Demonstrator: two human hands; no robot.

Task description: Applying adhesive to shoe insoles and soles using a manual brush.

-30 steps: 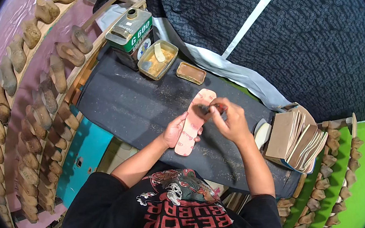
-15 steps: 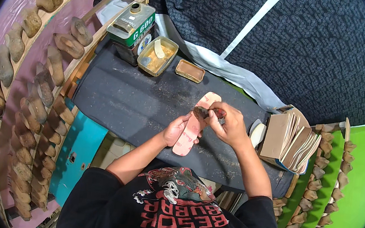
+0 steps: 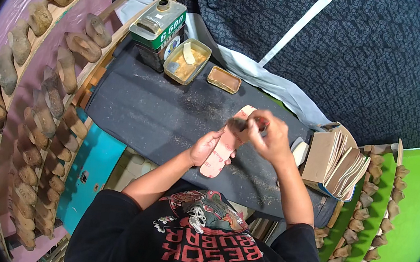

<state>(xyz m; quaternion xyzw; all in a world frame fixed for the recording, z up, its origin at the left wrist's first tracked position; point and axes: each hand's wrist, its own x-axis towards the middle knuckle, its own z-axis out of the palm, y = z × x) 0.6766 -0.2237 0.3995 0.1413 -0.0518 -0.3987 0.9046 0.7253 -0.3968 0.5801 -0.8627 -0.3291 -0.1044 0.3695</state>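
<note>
My left hand (image 3: 205,148) grips a long pink shoe insole (image 3: 222,150) with red printed marks, fingers on one side and underneath. The insole is tilted, its far end leaning right, above the dark table. My right hand (image 3: 272,142), smeared by motion, is closed round a brush with a reddish handle. The brush's dark bristles (image 3: 237,124) are on or just over the far half of the insole; whether they touch is too blurred to tell.
A green and black metal can (image 3: 154,42), a plastic tub (image 3: 174,77) holding a pale strip, and a shallow brown dish (image 3: 224,80) stand on the table's far side (image 3: 137,91). A cardboard box (image 3: 319,149) of insoles is at right. Wooden shoe lasts (image 3: 5,69) line racks.
My right hand has moved the brush slightly up and right towards the insole's far end. My left hand keeps its hold. The whole view has shifted a little.
</note>
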